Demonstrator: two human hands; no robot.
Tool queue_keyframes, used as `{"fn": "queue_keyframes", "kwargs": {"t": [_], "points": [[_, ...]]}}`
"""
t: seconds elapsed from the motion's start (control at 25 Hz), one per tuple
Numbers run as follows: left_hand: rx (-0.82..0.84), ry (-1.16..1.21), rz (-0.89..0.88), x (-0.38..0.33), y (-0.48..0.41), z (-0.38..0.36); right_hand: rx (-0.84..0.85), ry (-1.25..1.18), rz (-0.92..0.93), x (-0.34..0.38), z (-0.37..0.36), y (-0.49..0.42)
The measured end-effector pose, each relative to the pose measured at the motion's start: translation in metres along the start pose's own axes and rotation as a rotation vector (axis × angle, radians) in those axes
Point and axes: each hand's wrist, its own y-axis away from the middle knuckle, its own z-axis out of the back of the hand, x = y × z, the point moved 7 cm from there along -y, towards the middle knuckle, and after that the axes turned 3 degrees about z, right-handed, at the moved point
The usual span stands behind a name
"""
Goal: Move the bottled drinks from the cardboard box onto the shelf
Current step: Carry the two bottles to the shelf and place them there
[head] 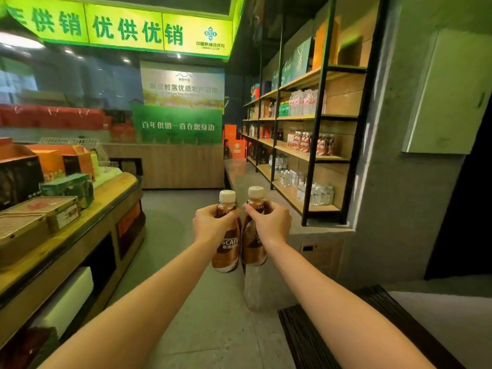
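Note:
Two brown coffee bottles with cream caps hang upright side by side in mid-air at the centre of the head view. My left hand grips the left bottle by its neck. My right hand grips the right bottle the same way. The black-framed wooden shelf stands ahead on the right; one board holds similar brown bottles, with water bottles above and below. No cardboard box is in view.
A grey stone ledge runs under the shelf. On the left stands a wooden display counter with gift boxes. A dark slatted mat lies at the lower right. Grey floor aisle runs between counter and ledge.

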Motion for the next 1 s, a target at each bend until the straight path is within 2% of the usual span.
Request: {"fn": "queue_keyframes", "kwargs": {"t": [0.2,0.56,0.76,1.0], "points": [[-0.023,0.006,-0.013,0.015,-0.166,-0.025,0.039,-0.007,0.033,-0.037,-0.087,-0.142],[-0.013,0.061,0.032,0.082,-0.436,-0.065,-0.011,0.047,0.022,-0.125,-0.234,-0.366],[0.071,0.030,-0.035,0.116,-0.606,-0.086,-0.110,0.038,0.013,-0.181,-0.318,-0.483],[0.234,0.040,-0.010,0.140,-0.776,-0.145,-0.214,0.080,-0.024,-0.228,-0.380,-0.620]]}}
